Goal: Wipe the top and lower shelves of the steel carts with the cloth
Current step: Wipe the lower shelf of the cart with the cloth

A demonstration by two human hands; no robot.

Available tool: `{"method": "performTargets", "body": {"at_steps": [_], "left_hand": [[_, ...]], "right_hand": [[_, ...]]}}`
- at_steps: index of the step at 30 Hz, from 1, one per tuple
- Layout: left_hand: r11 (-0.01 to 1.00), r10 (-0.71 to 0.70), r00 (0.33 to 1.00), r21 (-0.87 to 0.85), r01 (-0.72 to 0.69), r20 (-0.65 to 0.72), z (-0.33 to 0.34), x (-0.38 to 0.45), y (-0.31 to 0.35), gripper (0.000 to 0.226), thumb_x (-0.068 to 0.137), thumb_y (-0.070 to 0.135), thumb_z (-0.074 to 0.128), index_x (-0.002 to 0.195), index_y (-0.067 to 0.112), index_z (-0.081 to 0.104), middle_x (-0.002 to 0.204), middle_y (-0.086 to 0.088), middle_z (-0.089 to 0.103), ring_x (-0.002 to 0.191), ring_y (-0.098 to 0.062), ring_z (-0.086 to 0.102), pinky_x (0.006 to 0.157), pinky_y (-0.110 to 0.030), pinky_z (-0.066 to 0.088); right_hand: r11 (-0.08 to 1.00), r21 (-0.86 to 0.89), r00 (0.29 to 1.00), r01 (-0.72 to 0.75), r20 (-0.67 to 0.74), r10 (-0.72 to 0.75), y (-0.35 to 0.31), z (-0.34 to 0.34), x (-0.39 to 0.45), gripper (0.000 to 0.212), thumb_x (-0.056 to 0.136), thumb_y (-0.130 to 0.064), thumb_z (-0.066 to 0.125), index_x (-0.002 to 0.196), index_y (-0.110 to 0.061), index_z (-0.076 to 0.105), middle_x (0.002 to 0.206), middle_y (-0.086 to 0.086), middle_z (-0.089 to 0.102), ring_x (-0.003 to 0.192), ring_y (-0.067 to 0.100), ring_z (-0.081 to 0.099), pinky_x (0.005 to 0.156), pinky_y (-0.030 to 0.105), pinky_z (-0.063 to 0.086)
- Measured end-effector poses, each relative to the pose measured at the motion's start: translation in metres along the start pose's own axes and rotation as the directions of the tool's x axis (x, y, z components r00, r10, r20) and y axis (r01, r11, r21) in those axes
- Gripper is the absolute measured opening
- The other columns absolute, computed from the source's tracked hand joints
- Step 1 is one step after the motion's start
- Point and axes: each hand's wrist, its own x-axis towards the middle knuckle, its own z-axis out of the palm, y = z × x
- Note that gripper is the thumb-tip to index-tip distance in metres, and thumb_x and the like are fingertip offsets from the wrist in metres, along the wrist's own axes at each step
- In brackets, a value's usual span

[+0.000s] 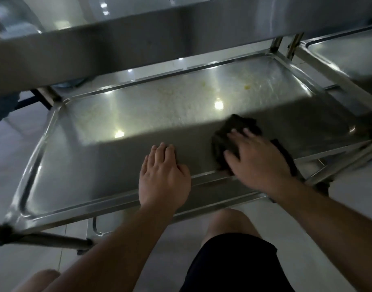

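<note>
I look down at the lower shelf (80, 165) of a steel cart, a shallow tray with a raised rim. Its far half carries pale smears and yellow specks (247, 87). A dark cloth (229, 133) lies on the shelf's near right part. My right hand (256, 161) presses flat on the cloth with fingers spread. My left hand (163, 175) rests flat on the shelf near its front rim, fingers straight, holding nothing. The cart's top shelf (138, 39) crosses the upper part of the view, seen from below its edge.
A second steel cart's lower shelf (349, 53) stands at the far right, close beside this one. Cart legs and a caster (4, 234) show at the near left. My knees and dark shorts (233, 264) are just in front of the cart, on a pale tiled floor.
</note>
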Motion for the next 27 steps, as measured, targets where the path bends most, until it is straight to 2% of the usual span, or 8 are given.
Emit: {"method": "performTargets", "body": {"at_steps": [3, 7, 10, 12, 16, 21, 24, 27], "left_hand": [[0.998, 0.056, 0.996, -0.045, -0.052, 0.073, -0.008, 0.007, -0.006, 0.064, 0.104, 0.046, 0.03, 0.163, 0.023, 0.028, 0.174, -0.001, 0.02, 0.163, -0.021, 0.01, 0.13, -0.038, 0.007], [0.991, 0.115, 0.986, -0.083, -0.105, 0.125, -0.031, 0.012, -0.049, 0.06, 0.107, 0.046, 0.039, 0.163, 0.031, 0.029, 0.175, 0.006, 0.018, 0.162, -0.017, 0.012, 0.128, -0.039, 0.013], [0.999, -0.016, 0.998, -0.026, 0.018, 0.062, -0.051, -0.003, -0.118, 0.054, 0.107, 0.052, 0.039, 0.158, 0.033, 0.034, 0.175, 0.001, 0.019, 0.162, -0.023, 0.014, 0.128, -0.047, 0.014], [0.991, -0.133, 0.991, -0.003, 0.133, 0.011, -0.066, -0.016, -0.17, 0.053, 0.105, 0.055, 0.039, 0.154, 0.034, 0.036, 0.174, -0.002, 0.022, 0.161, -0.027, 0.018, 0.128, -0.054, 0.017], [0.963, -0.269, 0.963, 0.017, 0.268, -0.001, -0.079, -0.03, -0.222, 0.074, 0.096, 0.072, 0.022, 0.16, 0.036, 0.028, 0.175, -0.001, 0.019, 0.162, -0.025, 0.012, 0.129, -0.058, 0.014], [0.954, -0.297, 0.951, 0.021, 0.299, -0.09, -0.066, -0.028, -0.221, 0.069, 0.098, 0.068, 0.025, 0.16, 0.037, 0.029, 0.175, 0.002, 0.021, 0.162, -0.02, 0.012, 0.131, -0.044, 0.006], [0.956, -0.288, 0.953, 0.025, 0.291, -0.092, -0.065, -0.031, -0.223, 0.068, 0.1, 0.065, 0.024, 0.162, 0.036, 0.027, 0.176, 0.002, 0.019, 0.163, -0.019, 0.01, 0.13, -0.042, 0.004], [0.957, -0.285, 0.954, 0.035, 0.289, -0.093, -0.066, -0.033, -0.222, 0.066, 0.104, 0.061, 0.027, 0.164, 0.035, 0.024, 0.176, 0.002, 0.016, 0.163, -0.018, 0.008, 0.131, -0.042, 0.004]], "right_hand": [[0.976, 0.011, 0.966, 0.216, 0.146, -0.215, -0.047, 0.011, 0.01, 0.076, 0.096, -0.064, 0.018, 0.163, -0.031, 0.033, 0.17, -0.016, 0.024, 0.159, 0.01, 0.012, 0.127, 0.038, 0.013], [0.97, 0.063, 0.957, 0.235, 0.162, -0.242, -0.02, 0.002, 0.02, 0.078, 0.093, -0.071, 0.021, 0.161, -0.037, 0.034, 0.168, -0.022, 0.025, 0.157, 0.005, 0.015, 0.124, 0.034, 0.015], [0.996, 0.082, 0.998, -0.045, 0.051, 0.041, 0.018, -0.007, 0.032, 0.055, 0.101, -0.056, 0.038, 0.149, -0.032, 0.05, 0.161, 0.0, 0.045, 0.148, 0.03, 0.04, 0.118, 0.048, 0.034], [0.948, 0.066, 0.95, -0.311, -0.022, 0.313, 0.035, -0.014, 0.045, 0.047, 0.1, -0.051, 0.035, 0.131, -0.024, 0.056, 0.144, 0.016, 0.054, 0.133, 0.042, 0.051, 0.109, 0.054, 0.041], [0.79, 0.083, 0.793, -0.607, -0.005, 0.609, 0.004, -0.012, 0.076, 0.07, 0.1, -0.05, 0.025, 0.152, -0.008, 0.044, 0.161, 0.016, 0.039, 0.151, 0.039, 0.03, 0.122, 0.057, 0.025], [0.919, 0.102, 0.922, -0.38, -0.038, 0.385, -0.155, 0.033, 0.084, 0.071, 0.096, -0.049, 0.03, 0.146, -0.002, 0.05, 0.154, 0.018, 0.047, 0.142, 0.038, 0.04, 0.116, 0.053, 0.032], [0.984, 0.115, 0.99, -0.133, 0.052, 0.128, -0.261, 0.064, 0.074, 0.074, 0.101, -0.048, 0.026, 0.159, -0.003, 0.034, 0.168, 0.016, 0.029, 0.155, 0.036, 0.022, 0.125, 0.054, 0.015], [0.981, 0.132, 0.975, 0.139, 0.153, -0.159, -0.31, 0.075, 0.067, 0.073, 0.105, -0.051, 0.019, 0.166, -0.01, 0.02, 0.175, 0.007, 0.014, 0.161, 0.029, 0.006, 0.128, 0.051, 0.002]]}}
